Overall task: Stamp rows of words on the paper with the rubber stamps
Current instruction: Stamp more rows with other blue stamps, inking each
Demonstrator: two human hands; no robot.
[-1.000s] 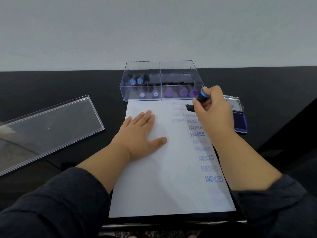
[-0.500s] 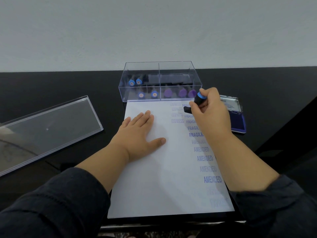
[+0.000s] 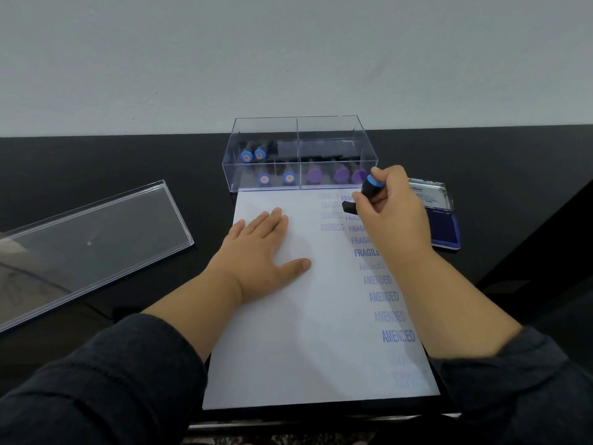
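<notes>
A white sheet of paper (image 3: 288,342) lies on the black table, printed down its right side with rows reading EXPRESS, FRAGILE and AMENDED in blue ink. My left hand (image 3: 263,252) rests flat on the sheet's upper left, fingers straight. My right hand (image 3: 391,216) grips a black rubber stamp with a blue cap (image 3: 369,191), tilted, its base down on the paper's top right among the FRAGILE rows. A blue ink pad (image 3: 444,229) with its lid up sits just right of that hand.
A clear plastic box (image 3: 300,155) with blue-capped and purple-capped stamps stands at the paper's far edge. Its clear lid (image 3: 86,239) lies to the left on the black table (image 3: 96,162). A pale wall rises behind.
My right hand has shifted the stamp slightly up and to the left on the paper's top right. The left hand has stayed flat in place.
</notes>
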